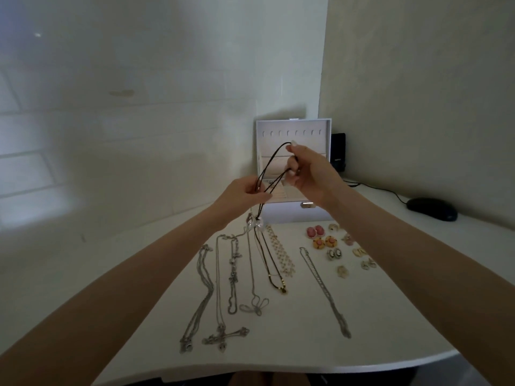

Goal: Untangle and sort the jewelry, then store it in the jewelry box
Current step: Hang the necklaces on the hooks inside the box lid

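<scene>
Both hands are raised in front of the open jewelry box (pixel 294 174), the left hand (pixel 239 195) and right hand (pixel 312 172) stretching a black cord necklace (pixel 271 168) across its mouth — the cord and its hanging pendant (pixel 256 224) bar the straight way in. On the white table (pixel 404 316), the laid-out chains (pixel 223 288) fill the middle, and the clustered earrings (pixel 331 243) crowd the ground just right of them. Bare tabletop lies at the near right edge and far left. A computer mouse (pixel 432 208) and its cable (pixel 384 190) occupy the right rear corner — beside the box.
</scene>
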`<state>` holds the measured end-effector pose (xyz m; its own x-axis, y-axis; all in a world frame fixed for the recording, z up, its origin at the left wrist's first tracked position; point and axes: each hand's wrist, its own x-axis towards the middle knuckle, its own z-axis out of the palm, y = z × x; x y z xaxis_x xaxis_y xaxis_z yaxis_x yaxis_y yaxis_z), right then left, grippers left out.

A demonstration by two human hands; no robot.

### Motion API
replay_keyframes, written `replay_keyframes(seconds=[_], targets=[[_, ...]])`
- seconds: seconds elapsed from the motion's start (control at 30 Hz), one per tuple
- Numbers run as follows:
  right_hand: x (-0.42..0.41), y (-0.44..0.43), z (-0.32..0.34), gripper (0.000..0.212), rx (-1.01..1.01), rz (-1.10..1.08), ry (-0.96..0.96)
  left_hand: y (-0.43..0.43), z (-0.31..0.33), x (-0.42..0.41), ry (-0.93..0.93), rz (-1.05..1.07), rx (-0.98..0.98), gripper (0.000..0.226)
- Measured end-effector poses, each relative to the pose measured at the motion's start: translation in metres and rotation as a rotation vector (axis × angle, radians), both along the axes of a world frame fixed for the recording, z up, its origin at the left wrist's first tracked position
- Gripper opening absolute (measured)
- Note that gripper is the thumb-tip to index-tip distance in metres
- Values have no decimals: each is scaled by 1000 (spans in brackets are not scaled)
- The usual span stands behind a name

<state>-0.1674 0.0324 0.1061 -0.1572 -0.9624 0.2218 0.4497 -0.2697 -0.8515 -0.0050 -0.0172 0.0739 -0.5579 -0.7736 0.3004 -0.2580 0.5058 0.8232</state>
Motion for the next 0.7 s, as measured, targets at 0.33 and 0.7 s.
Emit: replay_keyframes(seconds=[0.33,0.7], targets=[[-1,9,5,13,-24,7,25,8,12,-15,55,19,315,16],[9,4,1,54,-1,60,169,12,-6,-15,-15,-147,517,23]])
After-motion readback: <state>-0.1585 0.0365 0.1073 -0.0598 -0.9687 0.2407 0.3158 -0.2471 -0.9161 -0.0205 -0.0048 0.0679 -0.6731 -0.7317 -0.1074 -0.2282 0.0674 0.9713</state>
